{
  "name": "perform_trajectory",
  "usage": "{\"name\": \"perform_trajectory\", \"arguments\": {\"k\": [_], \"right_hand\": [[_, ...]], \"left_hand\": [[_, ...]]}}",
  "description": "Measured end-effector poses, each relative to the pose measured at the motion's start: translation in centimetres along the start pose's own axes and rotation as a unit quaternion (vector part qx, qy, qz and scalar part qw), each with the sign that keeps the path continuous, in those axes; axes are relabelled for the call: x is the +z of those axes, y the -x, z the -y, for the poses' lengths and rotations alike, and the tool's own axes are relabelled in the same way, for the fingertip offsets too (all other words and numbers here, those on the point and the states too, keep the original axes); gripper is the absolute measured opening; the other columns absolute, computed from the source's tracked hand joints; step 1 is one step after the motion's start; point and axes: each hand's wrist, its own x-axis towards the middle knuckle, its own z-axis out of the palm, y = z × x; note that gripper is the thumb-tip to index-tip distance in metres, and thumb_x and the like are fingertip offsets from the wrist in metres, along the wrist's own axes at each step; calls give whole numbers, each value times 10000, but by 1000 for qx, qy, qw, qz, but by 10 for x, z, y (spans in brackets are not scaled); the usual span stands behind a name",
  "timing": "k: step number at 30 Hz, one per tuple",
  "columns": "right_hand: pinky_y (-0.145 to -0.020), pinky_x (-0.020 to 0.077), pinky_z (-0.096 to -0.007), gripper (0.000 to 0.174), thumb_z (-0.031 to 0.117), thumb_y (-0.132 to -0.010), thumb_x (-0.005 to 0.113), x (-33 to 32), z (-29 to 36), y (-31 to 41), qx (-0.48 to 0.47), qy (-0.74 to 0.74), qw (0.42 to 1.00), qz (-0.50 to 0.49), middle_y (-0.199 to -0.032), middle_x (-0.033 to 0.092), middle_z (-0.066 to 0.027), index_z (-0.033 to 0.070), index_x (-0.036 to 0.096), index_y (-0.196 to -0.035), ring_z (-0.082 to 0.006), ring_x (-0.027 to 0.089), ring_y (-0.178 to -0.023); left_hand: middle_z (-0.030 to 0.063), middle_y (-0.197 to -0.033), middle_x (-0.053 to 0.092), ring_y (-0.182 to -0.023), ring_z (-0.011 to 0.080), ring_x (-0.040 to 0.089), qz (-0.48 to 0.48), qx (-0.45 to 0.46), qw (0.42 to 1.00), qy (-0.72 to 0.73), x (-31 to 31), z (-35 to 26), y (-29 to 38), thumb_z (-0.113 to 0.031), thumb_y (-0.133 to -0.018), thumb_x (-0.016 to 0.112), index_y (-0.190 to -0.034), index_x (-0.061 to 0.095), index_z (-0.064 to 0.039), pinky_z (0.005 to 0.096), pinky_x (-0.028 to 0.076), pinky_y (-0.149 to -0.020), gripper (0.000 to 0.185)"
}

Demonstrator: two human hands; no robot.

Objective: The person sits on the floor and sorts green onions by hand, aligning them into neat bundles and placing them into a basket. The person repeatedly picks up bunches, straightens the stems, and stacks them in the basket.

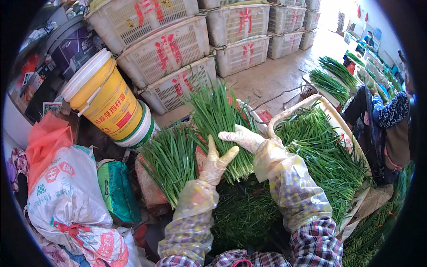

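Both my hands wear pale gloves, with clear polka-dot sleeve covers over plaid sleeves. My left hand (215, 162) is open, thumb and fingers apart, at the left side of a bunch of green garlic chives (213, 110). From the right, my right hand (242, 137) grips that bunch, its thumb side across the leaves and its other fingers partly hidden. The pale stem ends point towards me. To the left, a second bunch of chives (173, 157) lies on a reddish, worn support (148, 180). Loose green leaves (245, 213) lie in a heap below my hands.
A pale tub (347, 133) heaped with chives (320, 147) stands at right. Yellow bucket (110, 100), white sack (70, 190) and green bag (116, 192) are at left. Stacked plastic crates (166, 50) rise ahead. A person (390, 116) sits at far right, near more bunches (330, 85).
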Motion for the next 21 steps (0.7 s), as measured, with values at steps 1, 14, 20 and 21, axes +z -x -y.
{"name": "perform_trajectory", "arguments": {"k": [1, 14, 20, 21], "right_hand": [[-1003, 466, -378, 621, 382, -877, 769, -9, -18, 3, -16, 30, 999, -21, -1261, 665, -113, 32, 575, -1352, -211, 609, -1145], [-1095, 414, -382, 629, 519, -981, 547, -42, -11, 24, -23, 297, 944, -141, -1287, 653, -190, -2, 594, -1332, -304, 585, -1256], [-926, 499, -433, 493, 392, -979, 544, -96, -32, 71, 19, 409, 878, -250, -1102, 705, -227, -33, 632, -1214, -370, 683, -1033], [-976, 482, -429, 505, 353, -967, 577, -103, -45, 80, 30, 345, 913, -218, -1185, 675, -243, -62, 602, -1254, -379, 655, -1106]], "left_hand": [[112, -1439, 422, -1257, 204, 479, -15, -36, 999, 18, 8, 17, 0, -103, -863, 785, -1578, 145, -61, 325, 426, -1046, 960], [283, -1490, 334, -1349, 377, 405, -208, -82, 922, -317, 26, 77, 0, -293, -642, 955, -1530, 99, 118, 392, 357, -1142, 1301], [294, -1554, 247, -1401, 453, 325, -227, -58, 795, -560, 48, 51, -4, -611, -608, 869, -1564, 131, 25, 545, 296, -1145, 1364], [283, -1572, 223, -1412, 449, 308, -229, -63, 776, -585, 52, 48, -4, -647, -604, 853, -1569, 137, 6, 578, 284, -1142, 1368]]}}
